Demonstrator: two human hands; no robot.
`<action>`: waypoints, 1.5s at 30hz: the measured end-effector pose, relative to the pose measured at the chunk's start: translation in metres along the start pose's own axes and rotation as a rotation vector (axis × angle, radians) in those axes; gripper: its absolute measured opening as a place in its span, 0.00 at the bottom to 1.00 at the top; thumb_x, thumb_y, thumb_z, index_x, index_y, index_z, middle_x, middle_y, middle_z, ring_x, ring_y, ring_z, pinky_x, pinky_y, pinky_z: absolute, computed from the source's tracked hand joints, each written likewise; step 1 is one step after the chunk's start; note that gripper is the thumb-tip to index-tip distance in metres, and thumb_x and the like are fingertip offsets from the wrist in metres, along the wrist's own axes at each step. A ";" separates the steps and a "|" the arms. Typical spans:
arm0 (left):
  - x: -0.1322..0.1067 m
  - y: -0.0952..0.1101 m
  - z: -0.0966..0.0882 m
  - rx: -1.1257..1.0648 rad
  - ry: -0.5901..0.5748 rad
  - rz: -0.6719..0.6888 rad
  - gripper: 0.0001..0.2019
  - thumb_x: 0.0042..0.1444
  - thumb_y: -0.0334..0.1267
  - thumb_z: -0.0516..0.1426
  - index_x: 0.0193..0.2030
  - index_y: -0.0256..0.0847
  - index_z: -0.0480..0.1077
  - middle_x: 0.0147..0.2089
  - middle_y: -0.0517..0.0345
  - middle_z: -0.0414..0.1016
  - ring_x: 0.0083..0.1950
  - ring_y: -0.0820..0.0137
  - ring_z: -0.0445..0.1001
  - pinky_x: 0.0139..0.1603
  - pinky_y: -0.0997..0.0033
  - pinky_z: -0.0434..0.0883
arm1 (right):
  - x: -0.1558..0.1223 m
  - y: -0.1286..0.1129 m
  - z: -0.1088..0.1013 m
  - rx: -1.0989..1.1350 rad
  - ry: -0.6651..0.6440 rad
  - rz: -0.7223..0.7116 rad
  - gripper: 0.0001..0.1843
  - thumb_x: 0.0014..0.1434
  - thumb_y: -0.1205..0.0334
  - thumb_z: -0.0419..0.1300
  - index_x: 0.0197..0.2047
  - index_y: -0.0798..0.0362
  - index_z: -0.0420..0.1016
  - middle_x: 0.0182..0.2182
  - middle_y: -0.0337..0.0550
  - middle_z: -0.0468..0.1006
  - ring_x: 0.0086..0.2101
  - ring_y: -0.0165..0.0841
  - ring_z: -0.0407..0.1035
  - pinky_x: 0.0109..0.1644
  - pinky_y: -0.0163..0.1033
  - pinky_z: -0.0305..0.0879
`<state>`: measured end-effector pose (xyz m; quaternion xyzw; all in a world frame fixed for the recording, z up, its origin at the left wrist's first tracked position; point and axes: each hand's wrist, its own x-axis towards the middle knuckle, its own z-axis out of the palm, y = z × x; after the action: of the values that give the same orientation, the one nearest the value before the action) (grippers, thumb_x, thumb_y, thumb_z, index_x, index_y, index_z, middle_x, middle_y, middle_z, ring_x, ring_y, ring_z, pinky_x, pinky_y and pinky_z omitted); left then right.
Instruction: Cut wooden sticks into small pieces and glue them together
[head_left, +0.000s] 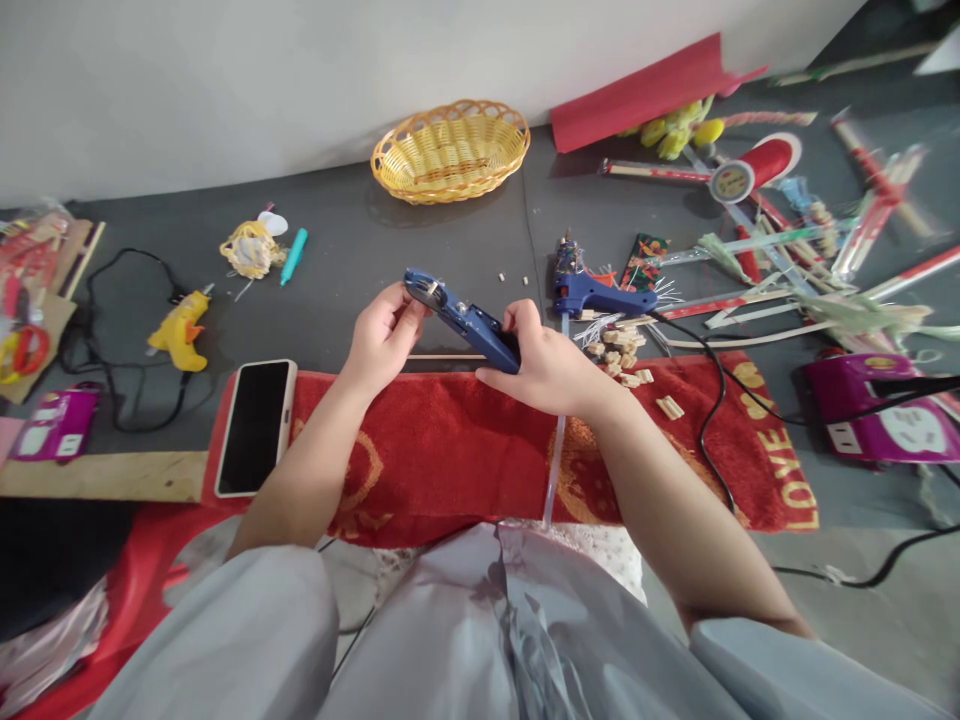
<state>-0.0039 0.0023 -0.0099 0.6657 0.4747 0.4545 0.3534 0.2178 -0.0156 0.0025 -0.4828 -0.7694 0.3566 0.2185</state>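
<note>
A long blue hand tool (469, 322) with metal parts at its head, perhaps a cutter or wire stripper, is held up above the red towel (442, 440). My right hand (551, 360) is closed round its handle end. At the head end, my left hand (386, 335) has thumb and fingers pinched together; whether a small piece sits between them is hidden. A thin wooden stick (446, 357) lies behind the towel's back edge. To the right of my right hand are small cut wooden pieces (619, 348) in a pile.
A blue glue gun (600, 292) with a glue stick (555, 470) stands at the right. A wicker basket (450, 155) is at the back. Leftward are a phone (256, 428), a yellow glue gun (180, 330) and a teal marker (294, 257). Ribbon spool (757, 170) and purple power strip (877, 410) lie right.
</note>
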 end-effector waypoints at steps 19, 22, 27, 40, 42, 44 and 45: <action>-0.001 0.001 0.002 0.014 -0.003 0.014 0.17 0.61 0.54 0.51 0.32 0.43 0.64 0.19 0.66 0.57 0.18 0.79 0.56 0.19 0.76 0.57 | 0.000 0.001 0.001 0.009 -0.010 -0.021 0.25 0.49 0.48 0.58 0.39 0.48 0.45 0.27 0.35 0.61 0.25 0.33 0.61 0.32 0.40 0.58; 0.000 0.003 0.002 0.003 -0.007 0.010 0.18 0.60 0.56 0.51 0.31 0.43 0.63 0.18 0.66 0.56 0.17 0.79 0.56 0.18 0.76 0.55 | 0.000 0.001 0.001 0.016 -0.008 -0.030 0.24 0.50 0.49 0.57 0.39 0.48 0.45 0.27 0.35 0.62 0.25 0.33 0.62 0.32 0.40 0.58; 0.000 0.006 0.003 -0.007 -0.013 0.013 0.18 0.61 0.56 0.51 0.31 0.43 0.64 0.18 0.66 0.55 0.17 0.79 0.55 0.18 0.76 0.55 | 0.000 0.001 0.000 0.004 -0.007 -0.025 0.23 0.50 0.49 0.57 0.39 0.48 0.46 0.28 0.37 0.63 0.26 0.33 0.62 0.33 0.41 0.59; 0.000 0.003 0.001 0.042 -0.006 0.019 0.17 0.62 0.53 0.50 0.32 0.43 0.65 0.18 0.66 0.57 0.18 0.78 0.57 0.19 0.75 0.56 | 0.000 0.001 0.001 -0.048 0.012 -0.010 0.23 0.51 0.48 0.56 0.39 0.48 0.46 0.30 0.38 0.64 0.27 0.35 0.64 0.33 0.41 0.58; 0.000 0.003 0.001 0.051 -0.008 0.020 0.17 0.62 0.53 0.50 0.31 0.43 0.65 0.18 0.66 0.57 0.18 0.78 0.57 0.20 0.75 0.56 | 0.000 0.001 0.001 -0.060 0.004 -0.007 0.23 0.51 0.48 0.55 0.40 0.48 0.46 0.29 0.38 0.65 0.27 0.36 0.65 0.33 0.41 0.58; 0.000 0.003 0.001 0.059 -0.008 0.016 0.17 0.62 0.54 0.50 0.31 0.43 0.65 0.18 0.66 0.57 0.18 0.78 0.57 0.20 0.75 0.56 | -0.001 0.001 0.002 -0.079 0.004 -0.011 0.22 0.52 0.48 0.56 0.40 0.48 0.47 0.29 0.39 0.65 0.27 0.36 0.65 0.33 0.41 0.58; 0.000 0.002 0.001 0.063 -0.009 0.012 0.17 0.62 0.54 0.50 0.32 0.43 0.65 0.18 0.66 0.57 0.18 0.78 0.57 0.20 0.74 0.56 | -0.001 0.001 0.002 -0.089 0.008 -0.016 0.22 0.52 0.49 0.56 0.40 0.48 0.47 0.28 0.39 0.66 0.27 0.36 0.65 0.32 0.40 0.58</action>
<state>-0.0027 0.0015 -0.0082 0.6815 0.4832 0.4385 0.3314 0.2175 -0.0166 0.0002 -0.4873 -0.7874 0.3183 0.2030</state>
